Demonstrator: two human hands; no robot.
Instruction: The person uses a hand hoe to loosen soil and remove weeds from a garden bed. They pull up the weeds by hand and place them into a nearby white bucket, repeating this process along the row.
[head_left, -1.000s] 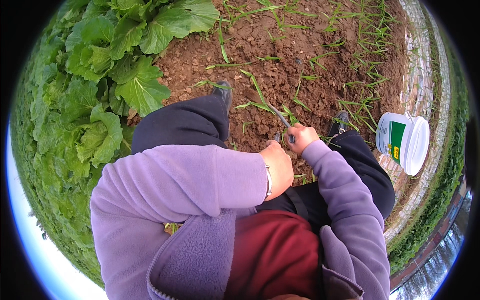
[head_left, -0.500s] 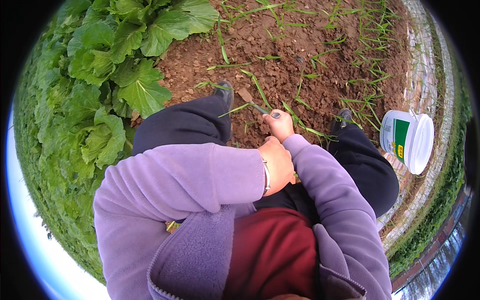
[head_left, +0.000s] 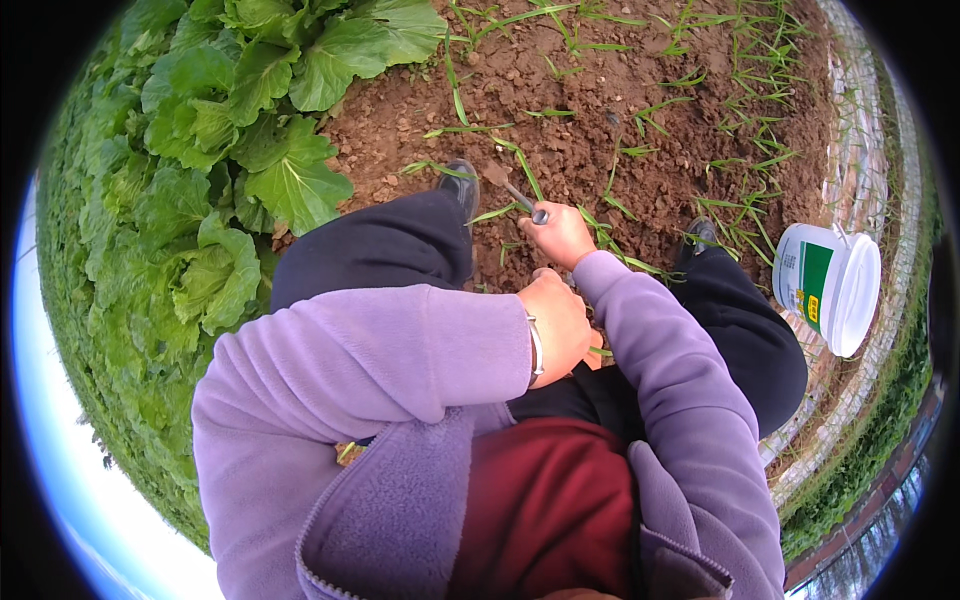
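My right hand is closed round the grey handle of a small hand trowel. Its blade, coated in soil, points up and left over the brown soil, near my left shoe. Just below and to the left, my left hand, with a bracelet at the wrist, is curled in front of my lap. A bit of green shows by its fingers, but what they hold is mostly hidden. Thin green seedlings lie or stand in the soil around the trowel.
A white bucket with a green label stands beyond my right leg. Large leafy cabbage plants fill the left side. More narrow-leaved seedlings grow at the upper right. My right shoe rests on the soil.
The trowel has tilted, and its handle end has shifted up and left with my right hand. My left hand is nearly where it was. The whole view has shifted slightly.
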